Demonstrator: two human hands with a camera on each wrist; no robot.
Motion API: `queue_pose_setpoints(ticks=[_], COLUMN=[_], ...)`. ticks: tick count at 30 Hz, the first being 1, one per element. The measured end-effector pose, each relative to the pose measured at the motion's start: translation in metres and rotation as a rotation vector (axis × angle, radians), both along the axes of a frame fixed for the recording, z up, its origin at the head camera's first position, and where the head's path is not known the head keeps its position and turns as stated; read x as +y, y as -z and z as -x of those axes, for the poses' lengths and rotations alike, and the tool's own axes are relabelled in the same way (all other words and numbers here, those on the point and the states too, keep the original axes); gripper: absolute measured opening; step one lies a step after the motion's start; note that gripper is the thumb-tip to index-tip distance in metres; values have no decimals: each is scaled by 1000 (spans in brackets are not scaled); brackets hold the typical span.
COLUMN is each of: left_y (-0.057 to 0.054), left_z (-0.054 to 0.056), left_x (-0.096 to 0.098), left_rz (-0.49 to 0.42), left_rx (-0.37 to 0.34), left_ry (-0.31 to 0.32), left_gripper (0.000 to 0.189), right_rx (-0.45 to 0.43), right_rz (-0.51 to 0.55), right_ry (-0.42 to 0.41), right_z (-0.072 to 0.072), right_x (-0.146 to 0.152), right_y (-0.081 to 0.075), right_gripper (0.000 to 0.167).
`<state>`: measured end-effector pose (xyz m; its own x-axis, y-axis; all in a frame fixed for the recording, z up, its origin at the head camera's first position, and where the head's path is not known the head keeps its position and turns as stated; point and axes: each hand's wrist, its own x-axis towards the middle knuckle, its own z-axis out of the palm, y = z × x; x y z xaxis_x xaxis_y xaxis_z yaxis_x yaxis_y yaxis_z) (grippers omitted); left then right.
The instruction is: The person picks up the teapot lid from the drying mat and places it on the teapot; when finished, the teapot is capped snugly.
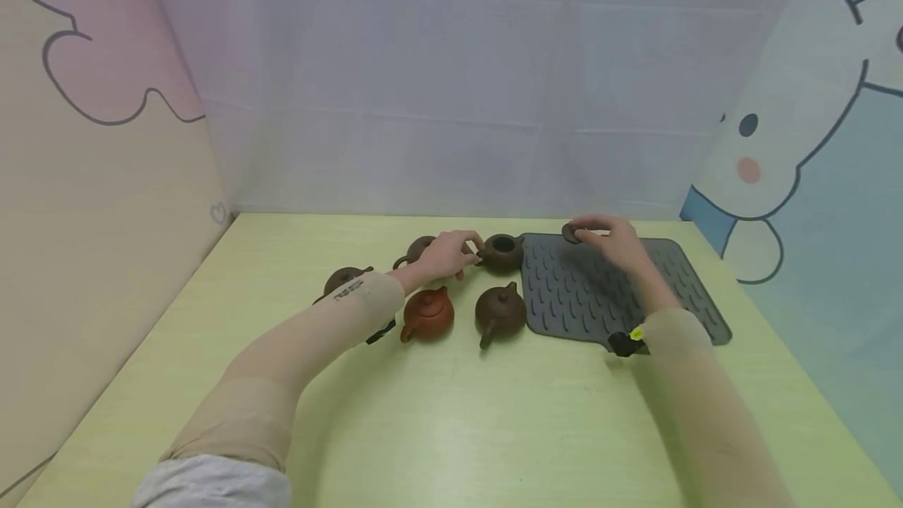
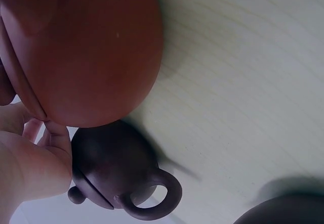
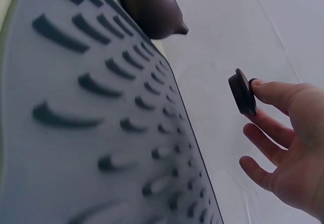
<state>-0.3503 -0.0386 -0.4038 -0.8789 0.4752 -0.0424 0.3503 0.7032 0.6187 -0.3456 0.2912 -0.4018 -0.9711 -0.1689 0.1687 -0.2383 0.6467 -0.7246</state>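
My right hand (image 1: 617,243) pinches a dark brown teapot lid (image 3: 241,93) by its knob, holding it in the air above the back of the grey mat (image 1: 574,296). At the mat's left edge stands a dark brown teapot (image 1: 505,264) with its round mouth uncovered. Its handle lies between the thumb and fingers of my left hand (image 1: 444,255). In the left wrist view the fingertips are hidden behind a reddish-brown lidded teapot (image 2: 101,57). Nearer me in the head view stands another dark brown teapot (image 1: 502,310) with its lid on.
Two more dark teapots stand left: one behind my left hand (image 1: 421,248), the other partly hidden by my left forearm (image 1: 342,279). A black and yellow object (image 1: 624,343) shows by the right wrist. A pale curtain (image 1: 451,100) closes off the table's back.
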Motion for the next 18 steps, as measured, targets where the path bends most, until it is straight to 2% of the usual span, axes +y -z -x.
queue_pose_setpoints(ticks=[6, 18], left_y=[0, 0], left_z=[0, 0], left_x=[0, 1], left_rz=[3, -5], left_rx=[-1, -10], left_ry=[-4, -14], left_gripper=[20, 21], right_rx=[-4, 54], right_rz=[42, 150], right_ry=[18, -28], right_z=[6, 7], right_x=[-22, -55], right_y=[-4, -8], right_gripper=[36, 33])
